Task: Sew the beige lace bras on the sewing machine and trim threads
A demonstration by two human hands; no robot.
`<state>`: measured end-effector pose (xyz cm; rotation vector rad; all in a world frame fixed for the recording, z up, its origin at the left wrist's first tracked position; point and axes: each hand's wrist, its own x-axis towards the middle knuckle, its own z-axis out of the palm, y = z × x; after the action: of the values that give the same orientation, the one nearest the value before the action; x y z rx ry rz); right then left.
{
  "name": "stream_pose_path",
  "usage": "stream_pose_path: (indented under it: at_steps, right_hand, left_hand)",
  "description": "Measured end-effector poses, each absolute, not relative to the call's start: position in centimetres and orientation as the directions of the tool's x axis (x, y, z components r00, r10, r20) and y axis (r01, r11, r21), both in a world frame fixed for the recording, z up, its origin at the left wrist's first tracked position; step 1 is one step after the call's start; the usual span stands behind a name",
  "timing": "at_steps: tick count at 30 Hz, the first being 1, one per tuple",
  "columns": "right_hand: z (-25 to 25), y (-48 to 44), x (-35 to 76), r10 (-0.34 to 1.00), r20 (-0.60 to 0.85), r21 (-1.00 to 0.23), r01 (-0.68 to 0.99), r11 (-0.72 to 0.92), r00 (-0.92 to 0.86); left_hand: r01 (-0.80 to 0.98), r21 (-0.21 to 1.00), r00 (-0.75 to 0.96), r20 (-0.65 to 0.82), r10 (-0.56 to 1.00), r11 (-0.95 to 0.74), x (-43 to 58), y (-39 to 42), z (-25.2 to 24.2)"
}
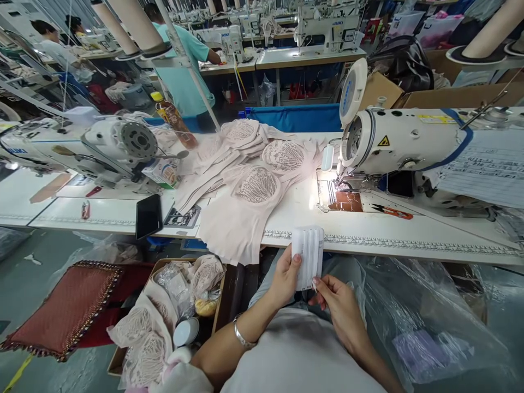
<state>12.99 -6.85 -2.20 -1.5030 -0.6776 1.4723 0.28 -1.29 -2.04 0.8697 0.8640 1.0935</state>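
In the head view, both hands meet at the lower middle of the frame, just below the near edge of the table (409, 240). The left hand (285, 278) pinches a small stack of white strips (310, 255) along its left edge, thumb on the front and fingers curled behind. The right hand (338, 305) has thumb and forefinger pressed together on the bottom right corner of the same stack. The stack stands upright, its top overlapping the ruler printed along the table's edge. A metal bracelet (242, 335) sits on the left wrist.

On the table above the hands, a pile of pale pink lace pieces (254, 185) spreads across the middle of the frame and hangs over the near edge. To the right of the pile stands a white sewing machine (405, 142), its lamp lighting the needle plate; small red scissors (395, 213) lie just in front of it. A dark phone (148, 215) lies at the table's edge, left of the pile, and a second sewing machine (110, 144) stands at the left.

In the lower left, a cardboard box (219, 305) on the floor holds more lace pieces, beside a red cushion (67, 308). Clear plastic sheeting (429, 316) fills the lower right. At the upper left, a person in a teal shirt (182, 65) stands at another table.
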Motion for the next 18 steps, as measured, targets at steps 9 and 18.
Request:
stream_pose_path:
  at_steps: [9,18]
  right_hand:
    - [-3.7,-8.2,12.7,0.900,-0.347,-0.922,0.080,-0.378,0.263]
    - [-3.9,-7.5,13.1,0.897,-0.348,-0.924,0.064,-0.378,0.274]
  left_hand:
    - [-0.359,0.915,0.169,-0.133,0.977,0.186,1.2,-1.0,-2.7]
    - [-0.401,0.895,0.063,-0.185,0.981,0.195,1.7,-1.2,-3.1]
